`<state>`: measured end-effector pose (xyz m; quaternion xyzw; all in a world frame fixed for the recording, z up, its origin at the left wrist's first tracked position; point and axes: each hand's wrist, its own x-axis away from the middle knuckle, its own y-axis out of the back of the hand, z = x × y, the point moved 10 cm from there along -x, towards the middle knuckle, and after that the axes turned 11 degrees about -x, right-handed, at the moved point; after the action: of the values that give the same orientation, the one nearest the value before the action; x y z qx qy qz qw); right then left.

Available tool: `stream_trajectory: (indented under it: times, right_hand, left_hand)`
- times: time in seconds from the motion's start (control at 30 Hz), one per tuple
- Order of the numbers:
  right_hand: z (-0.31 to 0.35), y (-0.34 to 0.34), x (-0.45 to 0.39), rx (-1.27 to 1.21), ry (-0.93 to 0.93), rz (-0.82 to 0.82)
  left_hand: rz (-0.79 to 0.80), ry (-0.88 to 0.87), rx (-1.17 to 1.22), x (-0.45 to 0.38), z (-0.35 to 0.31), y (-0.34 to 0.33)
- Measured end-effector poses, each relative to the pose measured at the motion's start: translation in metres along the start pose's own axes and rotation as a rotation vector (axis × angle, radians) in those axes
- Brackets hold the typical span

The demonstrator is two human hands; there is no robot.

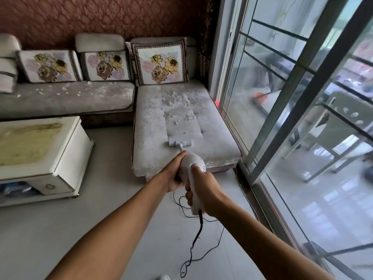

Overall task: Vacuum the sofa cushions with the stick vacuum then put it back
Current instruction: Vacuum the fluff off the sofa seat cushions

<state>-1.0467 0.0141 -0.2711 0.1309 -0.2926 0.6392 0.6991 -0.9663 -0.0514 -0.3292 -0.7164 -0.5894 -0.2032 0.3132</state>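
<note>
Both bare arms reach forward, nearly straight. The left hand (176, 172) cups the vacuum (191, 164) body from the left, fingers curled beneath. The right hand (203, 190) wraps the handle just behind, thumb lying forward on top.

No lettering, label or number can be read anywhere (the surfaces show only patterns).
</note>
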Motion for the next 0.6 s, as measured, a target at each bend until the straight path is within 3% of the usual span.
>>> stream_trajectory:
  times: [0.6]
  right_hand:
    - [-0.029,0.036,-0.011,0.042,-0.104,-0.039]
  left_hand:
    - [-0.01,0.1,-0.102,-0.021,0.033,-0.013]
